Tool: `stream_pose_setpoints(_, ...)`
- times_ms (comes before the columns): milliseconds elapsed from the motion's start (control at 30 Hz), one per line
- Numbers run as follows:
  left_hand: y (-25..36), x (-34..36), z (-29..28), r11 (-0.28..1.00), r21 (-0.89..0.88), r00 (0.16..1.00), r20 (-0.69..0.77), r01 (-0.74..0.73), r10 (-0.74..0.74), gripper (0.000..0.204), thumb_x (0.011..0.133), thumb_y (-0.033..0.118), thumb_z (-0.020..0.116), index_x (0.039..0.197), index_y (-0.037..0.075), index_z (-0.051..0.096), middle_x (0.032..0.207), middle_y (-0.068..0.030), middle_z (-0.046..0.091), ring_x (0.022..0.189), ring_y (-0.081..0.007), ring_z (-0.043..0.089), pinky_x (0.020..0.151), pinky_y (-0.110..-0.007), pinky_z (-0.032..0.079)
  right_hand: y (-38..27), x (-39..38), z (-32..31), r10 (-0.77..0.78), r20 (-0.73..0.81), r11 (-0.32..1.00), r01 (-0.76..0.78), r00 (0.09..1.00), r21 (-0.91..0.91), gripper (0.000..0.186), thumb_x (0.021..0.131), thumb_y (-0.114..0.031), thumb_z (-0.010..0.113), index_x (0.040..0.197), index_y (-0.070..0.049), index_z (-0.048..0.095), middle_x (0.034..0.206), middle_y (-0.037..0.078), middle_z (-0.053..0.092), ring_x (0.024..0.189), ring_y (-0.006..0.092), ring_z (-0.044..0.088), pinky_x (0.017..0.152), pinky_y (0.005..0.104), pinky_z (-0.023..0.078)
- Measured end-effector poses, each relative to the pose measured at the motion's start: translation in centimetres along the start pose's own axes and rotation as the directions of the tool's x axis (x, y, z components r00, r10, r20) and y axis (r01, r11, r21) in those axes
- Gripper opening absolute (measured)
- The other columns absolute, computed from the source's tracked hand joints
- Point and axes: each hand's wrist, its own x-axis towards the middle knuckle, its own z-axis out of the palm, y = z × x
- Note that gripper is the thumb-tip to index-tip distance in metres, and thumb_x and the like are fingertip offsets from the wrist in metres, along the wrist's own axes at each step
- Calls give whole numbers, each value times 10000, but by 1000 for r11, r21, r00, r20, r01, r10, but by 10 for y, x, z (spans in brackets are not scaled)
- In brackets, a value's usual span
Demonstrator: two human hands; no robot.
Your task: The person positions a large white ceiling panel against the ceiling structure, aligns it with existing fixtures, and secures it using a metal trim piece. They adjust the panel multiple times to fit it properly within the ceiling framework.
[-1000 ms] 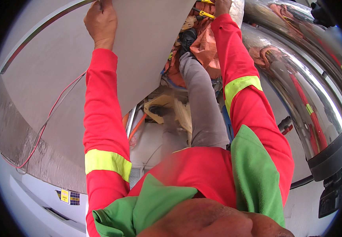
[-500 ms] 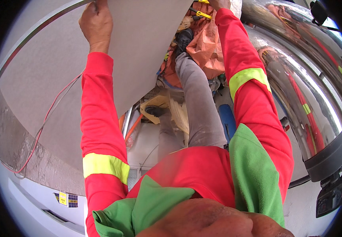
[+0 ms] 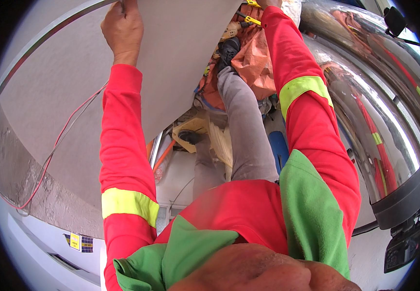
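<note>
My left hand [image 3: 123, 31] is raised at the upper left, its fingers curled closed beside the end of a curved-looking metal strip [image 3: 40, 44]. What the fingers grip is hidden. Behind that hand spreads a large, smooth grey panel [image 3: 176, 63]. My right hand [image 3: 271, 3] is cut off by the top edge, so its fingers do not show. Closest to it are a yellow-and-black tool [image 3: 252, 20] and an orange woven sheet [image 3: 253, 60].
Pipes in shiny wrapping [image 3: 365, 102] run along the right. A red-and-grey cable [image 3: 57, 140] hangs at left. Below, my dark shoe [image 3: 228, 51] rests near the orange sheet; a yellowish frame [image 3: 190, 127] and a blue object [image 3: 279, 148] lie near my legs.
My left hand has shifted slightly right and down in the picture and stays closed. My right forearm has shifted slightly left.
</note>
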Motion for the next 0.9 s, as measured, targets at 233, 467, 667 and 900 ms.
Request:
stream_pose_setpoints(233,0,0,-1,1000,7,1000,5,-20,20,512,1015,384,490,788,-59,612,759,-313,584,725,-507,562,625,-530,407,5,7,4,-37,75,990,46,997,-131,231,865,-217,561,769,-89,728,841,155,724,821,334,705,737,447,563)
stream_pose_setpoints(467,0,-1,0,1000,-1,1000,-5,-2,2,496,1009,368,499,782,-56,619,764,-310,597,740,-515,557,628,-531,410,-16,-1,-8,-30,87,994,38,996,-100,212,851,-218,594,739,-88,719,814,149,722,788,325,704,693,449,560)
stream_pose_setpoints(667,-3,0,4,997,60,998,-5,-55,55,540,1006,408,484,739,-46,599,755,-300,598,749,-506,572,642,-547,417,-58,-10,-35,-52,164,995,65,985,-70,211,843,-215,609,708,-87,707,775,147,714,747,315,701,646,454,556)
stream_pose_setpoints(900,-2,-2,6,1000,-16,1000,23,4,-4,552,994,463,492,783,-32,618,725,-247,602,710,-443,559,654,-504,436,-162,-46,-112,-244,-27,969,245,969,39,229,838,-208,601,666,-75,674,707,146,691,662,306,683,568,434,541)
